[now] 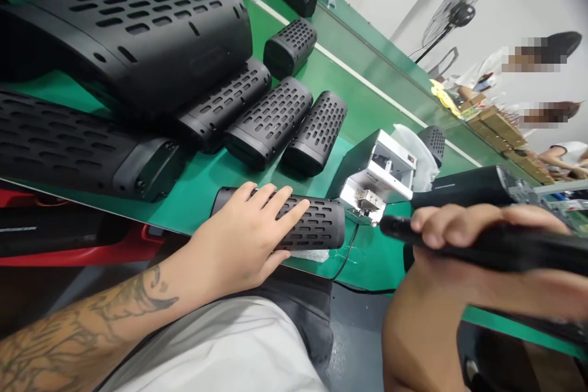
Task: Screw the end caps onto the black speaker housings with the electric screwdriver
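Observation:
My left hand (243,236) lies over a black perforated casing (316,220) at the table's near edge. Its fingers spread across the slotted top, and the thumb presses at the near side, gripping it. In my right hand (452,226) is a black electric screwdriver (491,248), held level with the fingers wrapped round it. The driver's tip meets the front of a white and grey screw feeder (379,174), just right of the casing. Whether a screw sits on the tip I cannot tell. Under the casing shows a piece of clear plastic (312,254).
Several similar black casings (275,116) stand behind and left on the green table (367,263). A larger one (138,43) rises at the upper left. Clear plastic bags (418,153) lie behind the feeder, whose cable (351,251) runs down the near edge. Co-workers sit at the far right.

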Demonstrator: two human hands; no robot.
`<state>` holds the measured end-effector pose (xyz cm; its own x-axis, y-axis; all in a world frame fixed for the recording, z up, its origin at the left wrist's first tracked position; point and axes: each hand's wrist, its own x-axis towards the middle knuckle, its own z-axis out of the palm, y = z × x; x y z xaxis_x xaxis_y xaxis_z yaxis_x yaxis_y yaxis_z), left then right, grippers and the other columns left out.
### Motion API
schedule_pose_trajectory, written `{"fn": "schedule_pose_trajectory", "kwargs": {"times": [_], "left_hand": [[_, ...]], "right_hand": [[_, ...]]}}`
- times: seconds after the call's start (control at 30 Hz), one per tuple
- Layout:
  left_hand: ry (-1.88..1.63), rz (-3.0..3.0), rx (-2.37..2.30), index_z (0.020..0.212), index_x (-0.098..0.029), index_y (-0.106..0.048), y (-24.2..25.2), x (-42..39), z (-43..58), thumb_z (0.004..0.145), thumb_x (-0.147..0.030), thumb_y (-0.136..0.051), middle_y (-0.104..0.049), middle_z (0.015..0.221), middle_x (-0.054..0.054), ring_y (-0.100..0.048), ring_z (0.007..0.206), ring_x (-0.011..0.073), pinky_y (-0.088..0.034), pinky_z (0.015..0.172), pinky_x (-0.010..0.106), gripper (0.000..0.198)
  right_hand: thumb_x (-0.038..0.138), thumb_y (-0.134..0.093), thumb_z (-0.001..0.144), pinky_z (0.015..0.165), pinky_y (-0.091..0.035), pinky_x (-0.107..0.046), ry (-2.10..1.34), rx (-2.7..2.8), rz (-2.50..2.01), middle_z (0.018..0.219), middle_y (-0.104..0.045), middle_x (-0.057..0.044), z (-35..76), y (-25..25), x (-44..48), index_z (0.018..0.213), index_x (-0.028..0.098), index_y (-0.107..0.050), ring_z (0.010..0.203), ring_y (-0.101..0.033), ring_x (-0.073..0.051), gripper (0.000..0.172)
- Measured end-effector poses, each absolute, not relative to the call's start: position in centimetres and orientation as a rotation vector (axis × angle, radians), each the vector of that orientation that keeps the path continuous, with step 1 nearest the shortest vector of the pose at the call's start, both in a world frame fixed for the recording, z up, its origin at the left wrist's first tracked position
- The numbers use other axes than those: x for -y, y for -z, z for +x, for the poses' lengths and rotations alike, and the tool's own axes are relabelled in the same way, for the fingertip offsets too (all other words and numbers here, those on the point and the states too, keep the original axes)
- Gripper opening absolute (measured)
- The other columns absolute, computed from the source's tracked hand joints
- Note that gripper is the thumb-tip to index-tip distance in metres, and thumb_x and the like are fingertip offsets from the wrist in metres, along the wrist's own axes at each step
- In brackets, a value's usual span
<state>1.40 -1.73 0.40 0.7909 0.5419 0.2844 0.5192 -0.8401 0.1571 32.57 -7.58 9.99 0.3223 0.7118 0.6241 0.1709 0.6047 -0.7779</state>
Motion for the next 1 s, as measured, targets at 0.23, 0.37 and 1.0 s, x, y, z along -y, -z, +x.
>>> {"fn": "schedule_pose_trajectory", "kwargs": {"times": [0.23,0.37,1.0], "left_hand": [[-0.701,2.856,-0.824,0.158,-0.014,-0.071,-0.1,1.4,-0.3,0.105,-0.038,-0.079,-0.075,0.155,0.026,-0.073,0.135,0.0483,-0.059,0.114,0.066,0.059],[-0.952,2.587,-0.799,0.168,-0.027,-0.062,1.3,0.4,-4.1,0.113,-0.04,-0.073,-0.072,0.163,0.015,-0.074,0.141,0.0391,-0.057,0.128,0.059,0.058],[-1.154,2.165,-0.733,0.189,-0.028,-0.034,9.5,0.5,-5.9,0.092,-0.045,-0.097,-0.047,0.184,0.024,-0.05,0.171,0.049,-0.047,0.14,0.074,0.116]], "right_hand": [[0.079,-0.094,0.084,0.043,-0.056,-0.033,-0.309,1.082,-0.923,0.055,-0.066,0.006,33.2,-6.1,2.2,0.087,0.023,-0.072,0.038,-0.056,-0.017,0.06],[0.077,-0.096,0.084,0.045,-0.058,-0.033,-0.332,1.071,-0.921,0.057,-0.067,0.006,32.7,-5.7,3.2,0.089,0.022,-0.075,0.04,-0.058,-0.016,0.059],[0.059,-0.076,0.114,0.069,-0.066,-0.044,-0.896,1.193,-0.894,0.076,-0.074,0.003,20.3,-11.0,10.5,0.111,0.028,-0.085,0.06,-0.071,-0.019,0.032]]}}
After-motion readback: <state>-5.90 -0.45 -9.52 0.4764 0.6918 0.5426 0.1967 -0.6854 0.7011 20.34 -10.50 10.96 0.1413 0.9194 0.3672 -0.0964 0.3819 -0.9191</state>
